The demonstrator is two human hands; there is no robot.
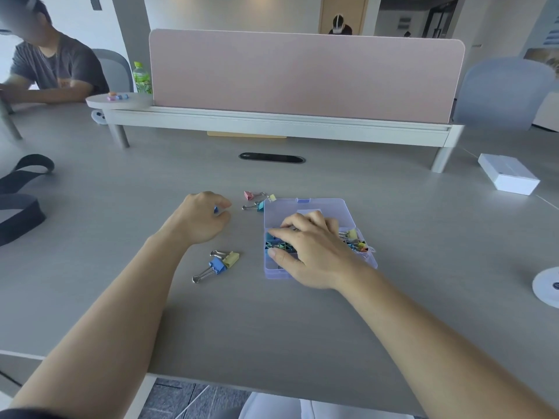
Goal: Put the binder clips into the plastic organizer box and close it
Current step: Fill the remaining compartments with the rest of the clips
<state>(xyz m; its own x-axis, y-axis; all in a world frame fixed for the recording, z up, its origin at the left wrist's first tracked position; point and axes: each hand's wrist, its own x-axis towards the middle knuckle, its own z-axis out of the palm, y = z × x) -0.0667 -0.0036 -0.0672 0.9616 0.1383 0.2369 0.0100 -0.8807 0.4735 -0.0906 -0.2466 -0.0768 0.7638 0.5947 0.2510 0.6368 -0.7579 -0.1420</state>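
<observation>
Over the organizer box (305,207), lid open, my right hand (311,252) spreads flat on stowed clips while my left hand (201,217), just left, pinches a blue binder clip (215,209); next, carry it in, then gather the 5 loose ones.

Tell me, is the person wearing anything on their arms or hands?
No. Both forearms are bare all the way down, with no long sleeves. The left hand and the right hand have no gloves, and I can see no rings, watch or bracelets. Only a dark bit of cloth, maybe a short sleeve, peeks in at the bottom left corner.
</observation>
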